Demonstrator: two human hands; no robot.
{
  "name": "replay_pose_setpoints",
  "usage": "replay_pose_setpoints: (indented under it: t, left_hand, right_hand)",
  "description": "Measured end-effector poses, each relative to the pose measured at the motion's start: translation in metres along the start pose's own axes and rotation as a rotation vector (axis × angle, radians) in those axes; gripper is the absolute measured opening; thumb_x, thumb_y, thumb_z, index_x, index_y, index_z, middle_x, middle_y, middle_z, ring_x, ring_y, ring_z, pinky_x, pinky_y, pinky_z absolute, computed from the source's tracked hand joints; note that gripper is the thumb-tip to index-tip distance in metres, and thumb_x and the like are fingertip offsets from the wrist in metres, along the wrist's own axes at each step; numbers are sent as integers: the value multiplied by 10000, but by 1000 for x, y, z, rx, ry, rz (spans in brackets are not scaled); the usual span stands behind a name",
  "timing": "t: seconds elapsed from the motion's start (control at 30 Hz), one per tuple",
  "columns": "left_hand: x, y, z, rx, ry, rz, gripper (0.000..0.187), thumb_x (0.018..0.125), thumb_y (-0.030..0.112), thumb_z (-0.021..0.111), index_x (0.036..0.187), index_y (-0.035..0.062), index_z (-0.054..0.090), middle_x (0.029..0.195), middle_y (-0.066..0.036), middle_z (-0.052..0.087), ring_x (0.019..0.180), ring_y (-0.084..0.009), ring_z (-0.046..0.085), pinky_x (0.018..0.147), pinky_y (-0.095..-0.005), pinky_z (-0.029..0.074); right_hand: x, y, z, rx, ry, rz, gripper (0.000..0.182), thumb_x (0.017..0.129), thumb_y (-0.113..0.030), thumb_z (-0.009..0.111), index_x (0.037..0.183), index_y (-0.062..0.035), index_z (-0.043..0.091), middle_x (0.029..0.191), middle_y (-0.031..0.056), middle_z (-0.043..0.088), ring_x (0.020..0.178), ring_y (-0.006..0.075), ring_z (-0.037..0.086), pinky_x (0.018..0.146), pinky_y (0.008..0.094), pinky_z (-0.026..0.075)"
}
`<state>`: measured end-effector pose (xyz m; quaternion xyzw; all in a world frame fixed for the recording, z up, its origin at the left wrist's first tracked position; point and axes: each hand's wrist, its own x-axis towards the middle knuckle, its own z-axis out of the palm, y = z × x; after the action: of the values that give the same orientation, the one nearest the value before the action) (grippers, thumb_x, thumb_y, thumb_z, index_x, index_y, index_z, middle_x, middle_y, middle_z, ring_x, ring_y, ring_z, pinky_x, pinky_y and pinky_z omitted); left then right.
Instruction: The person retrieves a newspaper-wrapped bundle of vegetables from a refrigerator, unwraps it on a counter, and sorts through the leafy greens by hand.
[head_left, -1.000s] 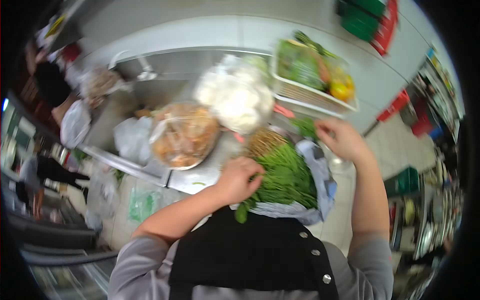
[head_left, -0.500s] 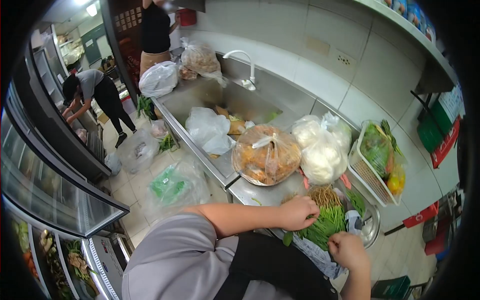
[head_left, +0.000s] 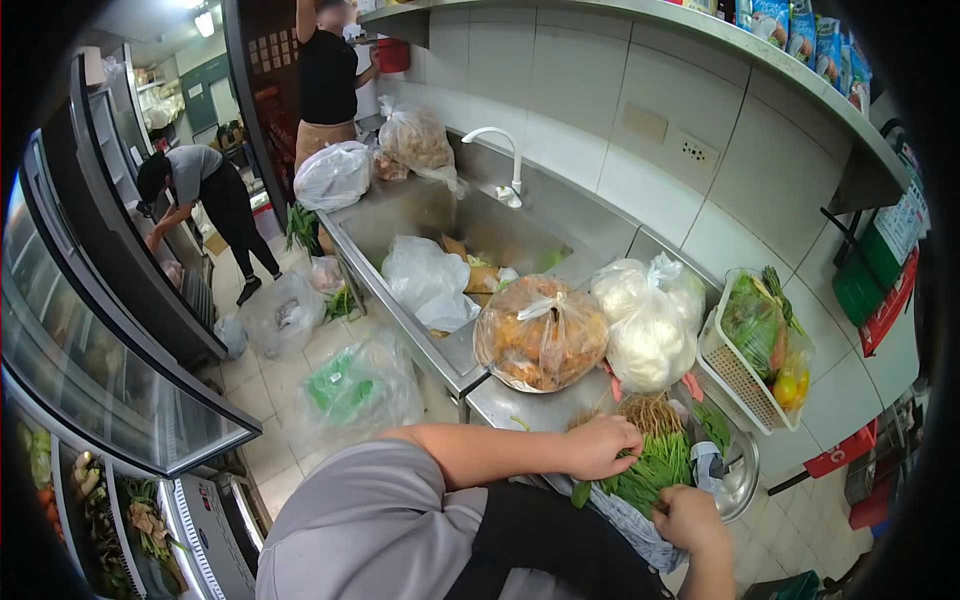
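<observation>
A bunch of leafy greens with pale brown roots lies on newspaper at the counter's near end. My left hand rests at the left side of the bunch, its fingers curled in on the stems. At the leaf end, my right hand pinches some leaves between thumb and fingers. Part of a round metal tray shows at the right of the greens. Behind them sit a knotted bag of white food and a clear bag of orange-brown food in a metal bowl.
The steel sink holds plastic bags and scraps under a white faucet. A white basket of vegetables stands right. Bags, one green inside, lie on the floor. Glass-door fridge is left. Two other people are farther back.
The head view has tilted up slightly, so the counter things appear lower and more of the shelf shows. Both hands stay at the greens with only small finger movement.
</observation>
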<state>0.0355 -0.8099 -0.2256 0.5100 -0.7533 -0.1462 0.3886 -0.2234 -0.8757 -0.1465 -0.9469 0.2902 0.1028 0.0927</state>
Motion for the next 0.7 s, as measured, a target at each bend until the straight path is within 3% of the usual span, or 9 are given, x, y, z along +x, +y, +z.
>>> replay_pose_setpoints:
  t: [0.4, 0.7]
  left_hand:
    - [0, 3, 2, 2, -24, -19, 126, 887, 193, 704, 972, 112, 658, 970, -92, 657, 1023, -331, 628, 898, -477, 475]
    - [-1, 4, 2, 5, -34, -38, 140, 880, 194, 712, 980, 109, 663, 978, -87, 654, 1027, -323, 629, 895, -474, 472]
  right_hand:
    - [0, 0, 1, 23, 27, 17, 334, 819, -318, 775, 1044, -73, 750, 991, 174, 732, 942, 376, 711, 834, 474, 565]
    - [-1, -1, -1, 35, 6, 20, 325, 825, -303, 772, 1055, -75, 753, 996, 175, 740, 930, 384, 714, 827, 480, 567]
